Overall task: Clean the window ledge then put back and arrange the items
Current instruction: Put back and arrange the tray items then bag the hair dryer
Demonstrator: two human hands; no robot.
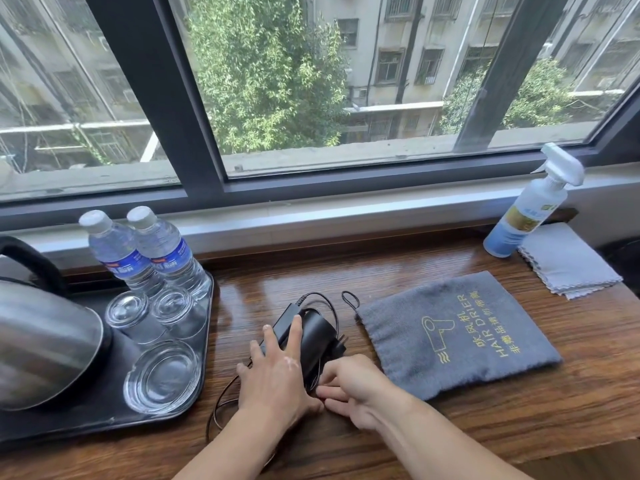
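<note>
A black hair dryer (317, 336) with its cord lies in the middle of the wooden ledge (415, 427). My left hand (273, 372) rests flat on its left side, fingers straight. My right hand (349, 389) is just right of it, fingers curled at the cord (216, 410) near the dryer's near end. A grey hair-dryer pouch (457, 334) lies flat to the right. A black tray (104, 414) at the left holds a steel kettle (45, 341), two water bottles (145, 251) and three upturned glasses (162, 375).
A spray bottle (530, 209) stands at the far right by the window frame. A folded grey cloth (568, 261) lies beside it. The ledge's front edge runs along the bottom right.
</note>
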